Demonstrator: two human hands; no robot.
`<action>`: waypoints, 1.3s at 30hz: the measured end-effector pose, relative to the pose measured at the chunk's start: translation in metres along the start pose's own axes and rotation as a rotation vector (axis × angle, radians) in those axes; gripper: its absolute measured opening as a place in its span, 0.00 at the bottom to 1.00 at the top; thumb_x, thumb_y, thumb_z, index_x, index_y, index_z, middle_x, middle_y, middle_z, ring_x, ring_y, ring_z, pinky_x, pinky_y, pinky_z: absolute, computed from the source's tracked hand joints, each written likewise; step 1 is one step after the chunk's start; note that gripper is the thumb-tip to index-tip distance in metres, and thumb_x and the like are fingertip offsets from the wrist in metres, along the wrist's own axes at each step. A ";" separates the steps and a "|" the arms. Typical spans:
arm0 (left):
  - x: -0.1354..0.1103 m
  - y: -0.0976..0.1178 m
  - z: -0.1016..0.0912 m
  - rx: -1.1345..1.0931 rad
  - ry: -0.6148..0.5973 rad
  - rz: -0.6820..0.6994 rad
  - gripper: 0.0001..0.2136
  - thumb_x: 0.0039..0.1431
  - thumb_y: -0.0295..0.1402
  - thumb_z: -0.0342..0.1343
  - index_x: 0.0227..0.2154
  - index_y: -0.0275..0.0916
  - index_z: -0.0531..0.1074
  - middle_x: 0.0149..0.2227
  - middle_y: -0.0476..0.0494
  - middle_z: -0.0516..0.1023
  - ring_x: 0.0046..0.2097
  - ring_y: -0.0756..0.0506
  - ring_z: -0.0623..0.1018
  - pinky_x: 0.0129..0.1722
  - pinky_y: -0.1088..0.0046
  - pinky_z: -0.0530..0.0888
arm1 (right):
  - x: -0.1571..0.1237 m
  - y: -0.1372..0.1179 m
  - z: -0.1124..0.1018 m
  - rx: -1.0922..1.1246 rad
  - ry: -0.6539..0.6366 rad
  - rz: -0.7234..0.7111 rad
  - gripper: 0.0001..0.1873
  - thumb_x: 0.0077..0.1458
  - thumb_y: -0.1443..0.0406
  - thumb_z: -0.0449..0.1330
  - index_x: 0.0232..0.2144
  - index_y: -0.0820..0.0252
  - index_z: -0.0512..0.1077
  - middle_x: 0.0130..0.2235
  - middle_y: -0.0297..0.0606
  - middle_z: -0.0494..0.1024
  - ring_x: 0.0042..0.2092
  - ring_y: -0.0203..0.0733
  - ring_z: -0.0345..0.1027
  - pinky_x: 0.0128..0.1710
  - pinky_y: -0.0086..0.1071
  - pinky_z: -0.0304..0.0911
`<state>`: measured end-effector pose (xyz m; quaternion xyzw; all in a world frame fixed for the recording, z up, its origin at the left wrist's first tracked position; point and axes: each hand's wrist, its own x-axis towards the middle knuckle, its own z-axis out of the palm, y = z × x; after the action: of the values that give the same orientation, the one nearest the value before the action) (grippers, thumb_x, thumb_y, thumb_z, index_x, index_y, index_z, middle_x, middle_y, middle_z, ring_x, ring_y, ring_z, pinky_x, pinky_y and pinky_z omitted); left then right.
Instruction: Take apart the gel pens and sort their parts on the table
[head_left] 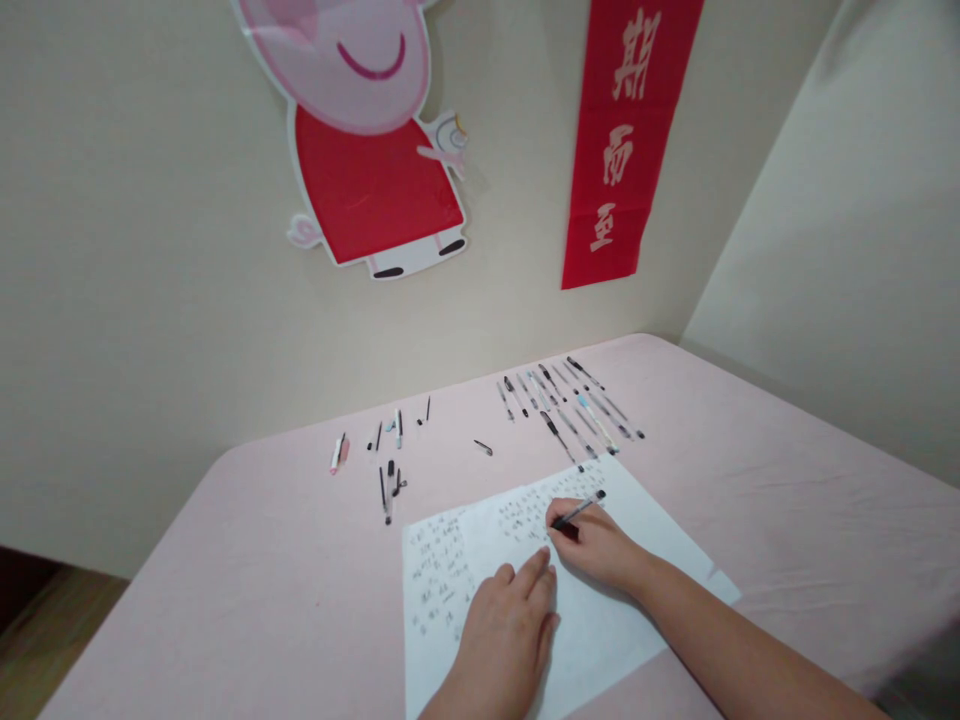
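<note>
My right hand [596, 545] grips a black pen [579, 511], its tip down on a white sheet of paper [637, 510] covered with handwriting. My left hand [510, 630] lies flat on the same sheet, fingers stretched out, holding it down just left of the right hand. The sheet rests on a table with a pink cloth [262, 580].
A row of several pens [574, 410] lies beyond the paper at the back right. Loose pens and caps [390, 470] and a red-capped pen [339, 452] lie at the back left. Behind the table the wall carries a cartoon pig cut-out [367, 140] and a red banner [622, 140].
</note>
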<state>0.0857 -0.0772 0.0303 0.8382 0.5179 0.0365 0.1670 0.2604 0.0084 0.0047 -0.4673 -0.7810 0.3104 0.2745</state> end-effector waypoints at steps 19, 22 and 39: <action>-0.001 -0.001 0.003 -0.007 0.023 -0.001 0.20 0.61 0.31 0.46 0.57 0.45 0.63 0.63 0.50 0.60 0.51 0.40 0.70 0.50 0.59 0.71 | 0.009 0.004 -0.002 0.371 0.099 0.129 0.03 0.46 0.66 0.54 0.27 0.58 0.66 0.24 0.29 0.66 0.28 0.36 0.60 0.30 0.30 0.57; -0.002 -0.001 -0.001 -0.060 0.019 -0.020 0.20 0.61 0.32 0.46 0.56 0.46 0.64 0.63 0.50 0.61 0.53 0.40 0.69 0.52 0.59 0.70 | 0.008 0.000 -0.003 0.374 0.100 0.139 0.05 0.48 0.64 0.54 0.28 0.58 0.69 0.26 0.31 0.69 0.30 0.37 0.62 0.32 0.31 0.59; 0.003 -0.017 0.007 -0.306 0.087 -0.043 0.21 0.51 0.30 0.57 0.50 0.46 0.70 0.59 0.50 0.67 0.54 0.43 0.71 0.55 0.62 0.68 | 0.062 -0.006 0.023 0.783 0.318 0.278 0.13 0.44 0.56 0.61 0.29 0.58 0.67 0.15 0.23 0.61 0.17 0.30 0.52 0.16 0.24 0.46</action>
<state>0.0739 -0.0688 0.0179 0.7893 0.5309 0.1478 0.2707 0.2151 0.0573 0.0025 -0.4706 -0.4825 0.5409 0.5032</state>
